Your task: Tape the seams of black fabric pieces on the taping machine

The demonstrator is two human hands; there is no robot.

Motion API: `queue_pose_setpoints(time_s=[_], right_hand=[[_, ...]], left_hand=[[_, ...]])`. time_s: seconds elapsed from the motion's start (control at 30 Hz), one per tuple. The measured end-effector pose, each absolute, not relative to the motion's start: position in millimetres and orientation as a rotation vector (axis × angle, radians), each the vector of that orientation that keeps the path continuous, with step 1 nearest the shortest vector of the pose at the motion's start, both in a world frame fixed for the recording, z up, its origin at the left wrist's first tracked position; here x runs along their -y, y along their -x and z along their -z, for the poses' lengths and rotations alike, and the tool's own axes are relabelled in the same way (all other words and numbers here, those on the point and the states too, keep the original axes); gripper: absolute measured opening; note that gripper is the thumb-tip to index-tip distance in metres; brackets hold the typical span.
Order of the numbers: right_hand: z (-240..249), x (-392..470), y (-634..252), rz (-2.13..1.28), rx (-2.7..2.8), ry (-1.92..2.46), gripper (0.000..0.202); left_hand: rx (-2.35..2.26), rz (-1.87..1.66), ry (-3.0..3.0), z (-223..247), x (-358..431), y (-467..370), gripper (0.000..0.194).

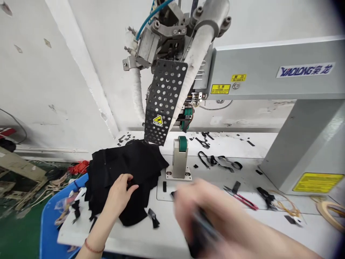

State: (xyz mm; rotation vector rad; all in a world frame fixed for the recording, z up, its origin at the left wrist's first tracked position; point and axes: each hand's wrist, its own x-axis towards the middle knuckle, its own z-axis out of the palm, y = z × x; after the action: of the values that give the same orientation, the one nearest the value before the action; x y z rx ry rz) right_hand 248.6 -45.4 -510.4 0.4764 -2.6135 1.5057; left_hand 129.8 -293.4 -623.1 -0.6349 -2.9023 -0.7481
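Note:
My left hand point(122, 190) rests at the near part of a stack of black fabric pieces point(129, 158), fingers bent and thumb held apart from them, gripping nothing. Motion smears my right hand point(205, 208), which is in front of the machine's post over the table. Its fingers are curled around a dark, blurred thing point(198, 233) whose kind I cannot make out. Between the hands, a small black strip point(154, 218) lies on the white tabletop. Beyond the right hand stands a metal post point(180, 162) topped by a green roller point(182, 143).
Above the fabric hangs a perforated black guard point(165, 97). A grey machine arm point(269, 72) spans the right side. Red-handled tweezers point(245, 201), black straps point(212, 160) and a tape roll point(330, 214) lie rightward. A blue bin point(48, 230) stands at left.

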Motion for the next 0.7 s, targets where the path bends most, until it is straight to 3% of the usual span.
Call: queue_pose_setpoints(time_s=[0.07, 0.17, 0.43, 0.7], right_hand=[[520.9, 55.0, -222.0, -1.453, 2.671, -0.475, 0.030], [550.9, 65.8, -181.9, -1.203, 2.816, -0.501, 0.022], [585.9, 101.9, -134.5, -0.555, 3.078, -0.814, 0.027], [589.7, 112.6, -129.7, -0.499, 3.119, -0.842, 0.028]], left_hand=[[2.949, 0.837, 0.681, 620.8, 298.6, -127.7, 0.022], [3.005, 0.790, 0.755, 617.3, 302.6, -127.6, 0.013], [2.965, 0.823, 0.804, 608.8, 303.2, -131.9, 0.018], [2.953, 0.845, 0.858, 604.3, 299.9, -129.4, 0.017]])
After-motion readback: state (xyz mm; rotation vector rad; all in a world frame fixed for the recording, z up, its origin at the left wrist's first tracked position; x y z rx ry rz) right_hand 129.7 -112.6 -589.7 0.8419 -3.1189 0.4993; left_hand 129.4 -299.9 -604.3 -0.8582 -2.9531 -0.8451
